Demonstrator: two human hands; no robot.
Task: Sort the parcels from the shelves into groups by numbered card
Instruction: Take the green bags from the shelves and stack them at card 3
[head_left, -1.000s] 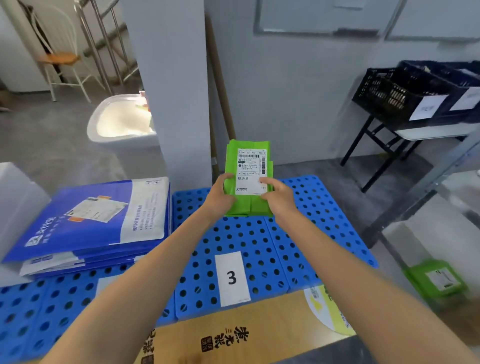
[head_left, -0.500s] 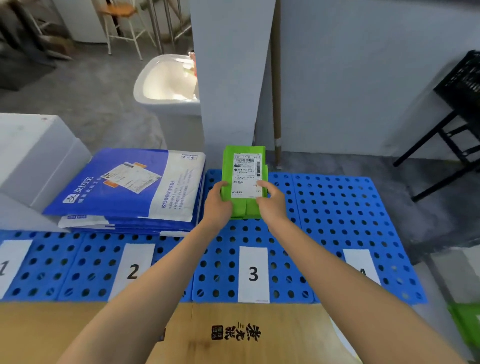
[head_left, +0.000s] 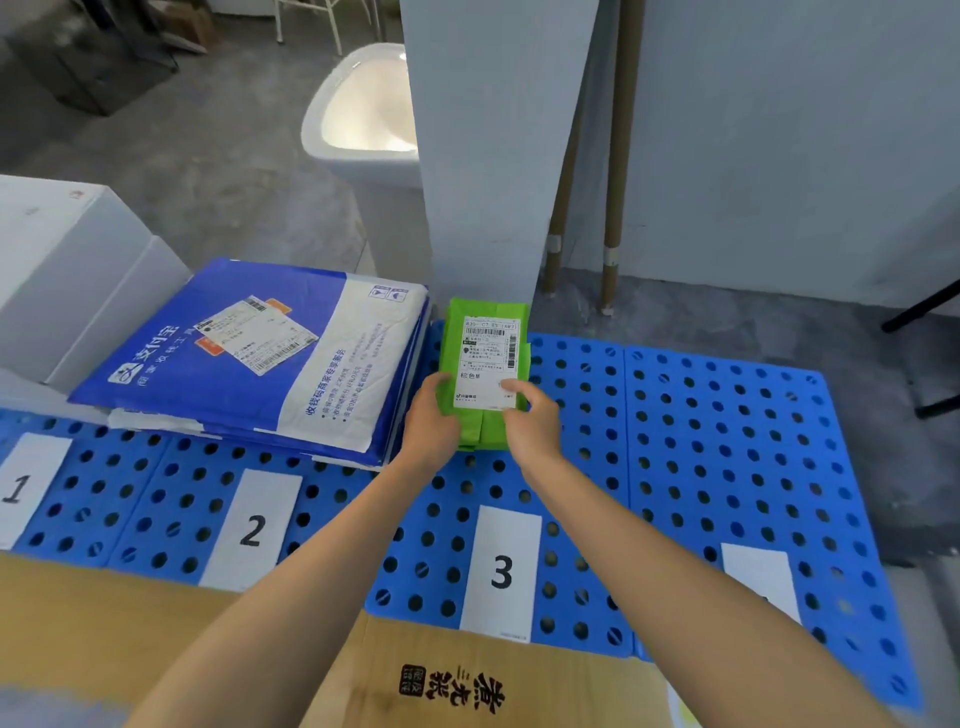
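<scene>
Parcel (head_left: 485, 364), green, label up, held over the far end of the blue perforated panel (head_left: 727, 441), behind card 3 (head_left: 501, 571); whether it touches the panel I cannot tell. My left hand (head_left: 434, 421) and right hand (head_left: 530, 423) grip its near end, fingers curled round each side, thumbs on top, forearms stretched forward. Stack of blue parcels (head_left: 249, 358) just left, behind card 2 (head_left: 253, 530).

Blue perforated panels (head_left: 727, 441) lie on the floor. Near their near edge sit card 1 (head_left: 26, 488), card 2 (head_left: 254, 525), card 3 (head_left: 501, 566) and a fourth card (head_left: 758, 577), left to right. A stack of blue-and-white mailers (head_left: 249, 358) rests beyond card 2. A cardboard sheet (head_left: 156, 613) overlaps the near edge.
</scene>
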